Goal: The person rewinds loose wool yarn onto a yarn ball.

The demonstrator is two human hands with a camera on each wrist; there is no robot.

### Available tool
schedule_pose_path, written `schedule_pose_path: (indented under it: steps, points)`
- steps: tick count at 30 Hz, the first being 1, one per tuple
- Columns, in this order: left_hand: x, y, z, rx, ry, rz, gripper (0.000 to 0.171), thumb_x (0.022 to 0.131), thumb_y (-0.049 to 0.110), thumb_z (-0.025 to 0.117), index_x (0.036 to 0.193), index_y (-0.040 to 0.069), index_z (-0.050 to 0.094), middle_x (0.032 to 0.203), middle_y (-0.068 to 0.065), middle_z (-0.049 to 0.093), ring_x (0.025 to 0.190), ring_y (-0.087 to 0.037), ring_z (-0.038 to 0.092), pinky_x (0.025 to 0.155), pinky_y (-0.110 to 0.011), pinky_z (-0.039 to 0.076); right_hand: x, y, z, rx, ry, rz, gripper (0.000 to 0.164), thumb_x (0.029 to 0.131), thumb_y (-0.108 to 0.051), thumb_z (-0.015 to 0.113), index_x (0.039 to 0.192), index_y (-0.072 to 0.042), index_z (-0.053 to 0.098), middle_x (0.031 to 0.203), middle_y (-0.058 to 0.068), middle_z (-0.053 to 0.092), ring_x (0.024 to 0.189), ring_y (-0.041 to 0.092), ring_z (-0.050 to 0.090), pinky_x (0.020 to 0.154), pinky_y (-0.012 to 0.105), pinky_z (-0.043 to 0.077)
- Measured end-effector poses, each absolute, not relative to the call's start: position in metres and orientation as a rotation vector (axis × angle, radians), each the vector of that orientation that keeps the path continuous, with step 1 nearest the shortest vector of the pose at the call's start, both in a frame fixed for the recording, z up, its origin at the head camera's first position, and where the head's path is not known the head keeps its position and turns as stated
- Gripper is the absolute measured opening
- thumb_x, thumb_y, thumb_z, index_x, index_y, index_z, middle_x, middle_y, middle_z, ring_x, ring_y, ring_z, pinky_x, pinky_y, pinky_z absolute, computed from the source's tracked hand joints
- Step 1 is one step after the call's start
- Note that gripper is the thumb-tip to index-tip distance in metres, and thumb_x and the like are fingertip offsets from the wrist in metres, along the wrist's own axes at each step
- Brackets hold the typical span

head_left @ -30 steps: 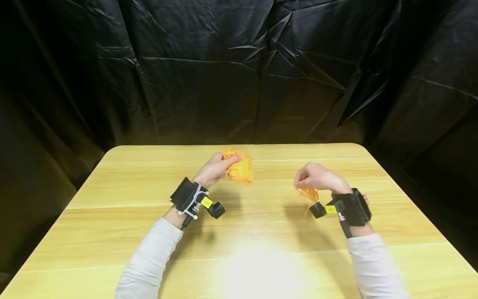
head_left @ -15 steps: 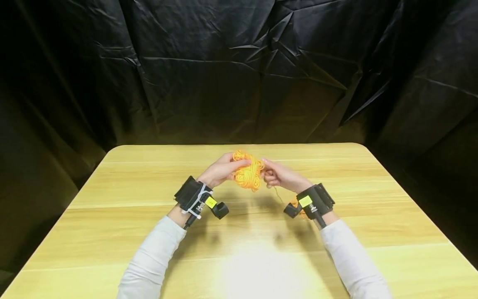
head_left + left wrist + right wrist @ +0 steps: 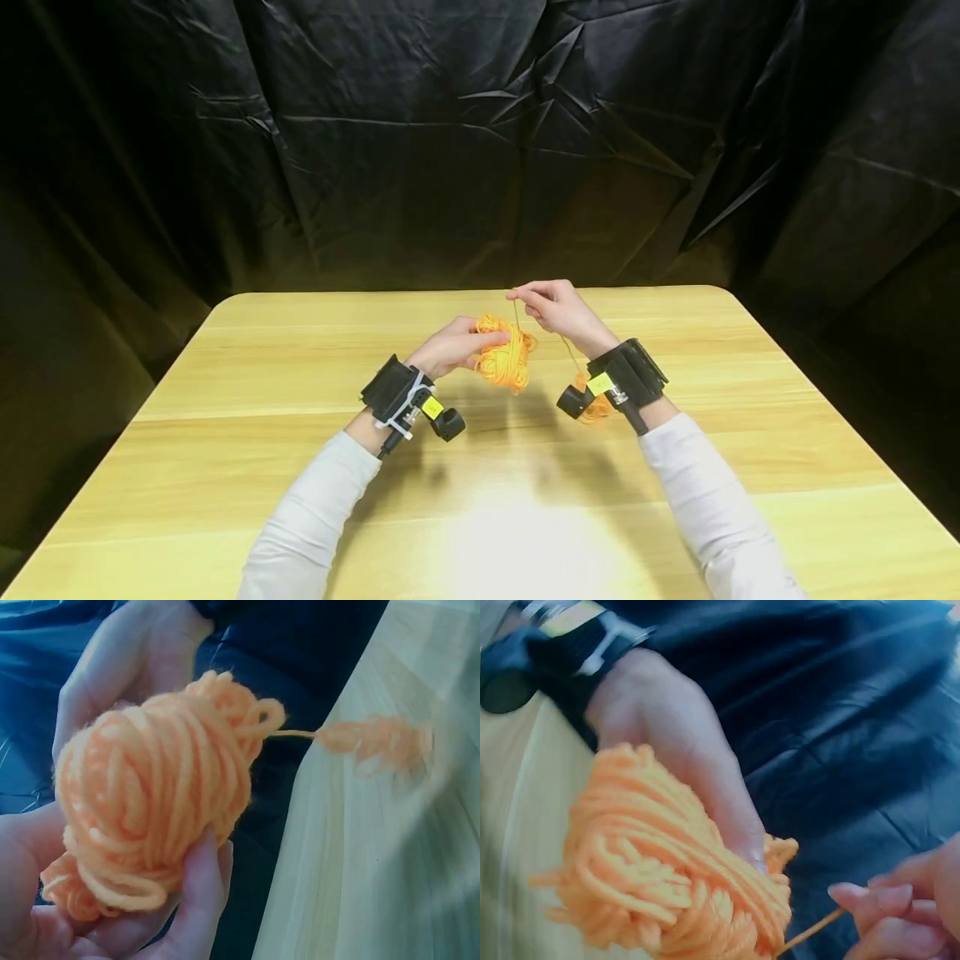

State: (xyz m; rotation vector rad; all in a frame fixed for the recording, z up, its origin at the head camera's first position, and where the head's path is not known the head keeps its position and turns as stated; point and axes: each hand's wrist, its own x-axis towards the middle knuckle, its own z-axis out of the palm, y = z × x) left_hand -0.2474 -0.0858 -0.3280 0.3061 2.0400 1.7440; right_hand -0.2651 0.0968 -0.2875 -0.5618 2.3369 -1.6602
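A ball of orange yarn is held up over the table by my left hand, thumb across its near side. In the left wrist view the wound strands of the yarn ball and a few loose loops face the camera. Above and right of the ball, my right hand pinches a single strand between thumb and fingertips. That strand runs taut from the ball to the right hand in the right wrist view. From the right hand, yarn drops to a loose orange bunch, partly hidden behind the wrist camera.
The light wooden table lies under both hands, with a bright glare near its front. A black sheet hangs behind its far edge. Cameras are strapped to both wrists, the right one in front of the loose yarn.
The right hand came in from the right to the ball, then rose above it, drawing a strand upward. The left hand shifted slightly right with the yarn ball.
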Motion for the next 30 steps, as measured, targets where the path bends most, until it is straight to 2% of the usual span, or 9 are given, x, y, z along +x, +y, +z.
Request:
schedule_pose_path:
  steps: [5, 8, 11, 13, 15, 18, 23, 30]
  points:
    - [-0.249, -0.082, -0.328, 0.266, 2.05, 1.744, 0.029, 0.088, 0.02, 0.056, 0.106, -0.003, 0.058, 0.084, -0.006, 0.064, 0.075, -0.016, 0.062, 0.075, -0.036, 0.052, -0.257, 0.092, -0.278, -0.603, 2.406, -1.67, 0.027, 0.093, -0.018, 0.047, 0.109, 0.0, 0.059, 0.054, 0.0, 0.032, 0.044, 0.01, 0.026, 0.041, 0.019, 0.022]
    - [-0.251, -0.08, -0.328, 0.197, 2.067, 1.774, 0.028, 0.088, 0.021, 0.056, 0.102, -0.003, 0.059, 0.08, -0.003, 0.061, 0.073, -0.016, 0.061, 0.073, -0.034, 0.052, -0.247, 0.09, -0.276, -0.736, 2.439, -1.64, 0.025, 0.092, -0.017, 0.048, 0.106, 0.0, 0.061, 0.053, 0.001, 0.032, 0.045, 0.012, 0.027, 0.041, 0.021, 0.023]
    - [-0.252, -0.079, -0.326, 0.112, 2.084, 1.812, 0.026, 0.088, 0.023, 0.055, 0.097, 0.0, 0.057, 0.07, 0.001, 0.053, 0.063, -0.011, 0.054, 0.068, -0.029, 0.052, -0.233, 0.088, -0.274, -0.895, 2.494, -1.564, 0.024, 0.092, -0.015, 0.049, 0.104, -0.001, 0.063, 0.054, 0.002, 0.034, 0.047, 0.014, 0.029, 0.043, 0.022, 0.024]
    - [-0.253, -0.077, -0.324, 0.075, 2.065, 1.857, 0.025, 0.089, 0.023, 0.054, 0.1, 0.0, 0.056, 0.071, 0.001, 0.052, 0.062, -0.01, 0.054, 0.067, -0.03, 0.052, -0.225, 0.087, -0.275, -0.971, 2.528, -1.511, 0.023, 0.092, -0.014, 0.049, 0.102, -0.001, 0.064, 0.055, 0.002, 0.036, 0.048, 0.014, 0.032, 0.044, 0.022, 0.025]
    - [-0.254, -0.077, -0.322, 0.05, 2.049, 1.897, 0.026, 0.09, 0.022, 0.053, 0.101, -0.001, 0.055, 0.072, 0.0, 0.051, 0.061, -0.01, 0.054, 0.067, -0.031, 0.053, -0.217, 0.086, -0.278, -1.021, 2.526, -1.479, 0.022, 0.092, -0.013, 0.048, 0.103, 0.0, 0.063, 0.055, 0.001, 0.037, 0.049, 0.013, 0.033, 0.045, 0.022, 0.025]
    - [-0.255, -0.077, -0.32, 0.044, 2.029, 1.946, 0.03, 0.091, 0.022, 0.051, 0.107, -0.004, 0.054, 0.08, -0.005, 0.058, 0.066, -0.013, 0.06, 0.069, -0.035, 0.053, -0.209, 0.087, -0.288, -1.086, 2.478, -1.453, 0.02, 0.091, -0.01, 0.049, 0.1, -0.001, 0.064, 0.055, 0.0, 0.037, 0.048, 0.012, 0.034, 0.044, 0.022, 0.026]
    - [-0.257, -0.078, -0.316, 0.045, 2.067, 1.946, 0.036, 0.091, 0.027, 0.05, 0.112, -0.002, 0.054, 0.088, -0.009, 0.06, 0.071, -0.016, 0.061, 0.069, -0.032, 0.053, -0.205, 0.09, -0.314, -1.125, 2.284, -1.474, 0.019, 0.091, -0.004, 0.046, 0.099, 0.001, 0.062, 0.057, 0.0, 0.039, 0.047, 0.008, 0.033, 0.043, 0.019, 0.026]
    - [-0.255, -0.079, -0.311, 0.092, 2.032, 1.974, 0.04, 0.092, 0.03, 0.048, 0.115, -0.002, 0.051, 0.099, -0.013, 0.058, 0.08, -0.021, 0.061, 0.074, -0.039, 0.052, -0.219, 0.096, -0.351, -0.901, 2.016, -1.565, 0.027, 0.094, -0.014, 0.043, 0.106, 0.004, 0.059, 0.067, 0.001, 0.043, 0.058, 0.009, 0.039, 0.055, 0.022, 0.035]
